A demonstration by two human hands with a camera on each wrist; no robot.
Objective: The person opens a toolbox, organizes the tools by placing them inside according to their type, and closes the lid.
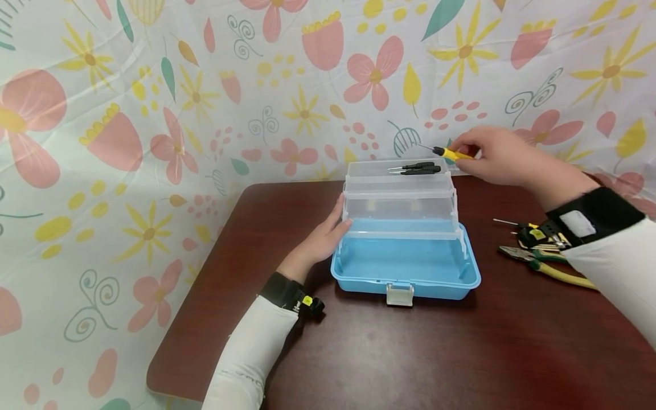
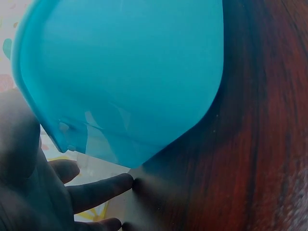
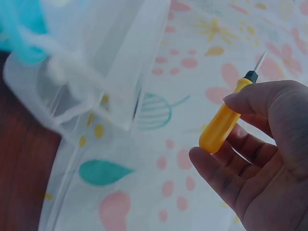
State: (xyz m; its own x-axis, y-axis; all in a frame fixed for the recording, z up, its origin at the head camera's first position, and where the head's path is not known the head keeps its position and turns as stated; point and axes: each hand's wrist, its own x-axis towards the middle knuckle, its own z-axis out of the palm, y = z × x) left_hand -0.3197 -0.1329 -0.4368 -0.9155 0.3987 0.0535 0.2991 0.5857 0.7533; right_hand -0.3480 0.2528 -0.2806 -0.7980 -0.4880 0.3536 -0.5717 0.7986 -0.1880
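My right hand [image 1: 489, 154] pinches a yellow-handled screwdriver [image 3: 222, 122] by its handle, above the right end of the top tray. The shaft points left in the head view. A blue toolbox [image 1: 405, 289] stands unfolded on the table, with clear plastic trays [image 1: 400, 206] stepped up behind its base. Two black-handled screwdrivers [image 1: 420, 169] lie in the top tray. At the box's left side rests my left hand [image 1: 323, 236], its thumb near the rim. In the left wrist view its fingers [image 2: 101, 191] extend below the blue wall, touching around the box's corner.
On the right of the brown table [image 1: 384, 347] lie pliers [image 1: 543, 265] with green and yellow handles and another screwdriver [image 1: 507, 221], partly hidden by the right wrist strap. A flowered curtain [image 1: 287, 74] hangs close behind the table. A white latch [image 1: 400, 295] juts from the box's front.
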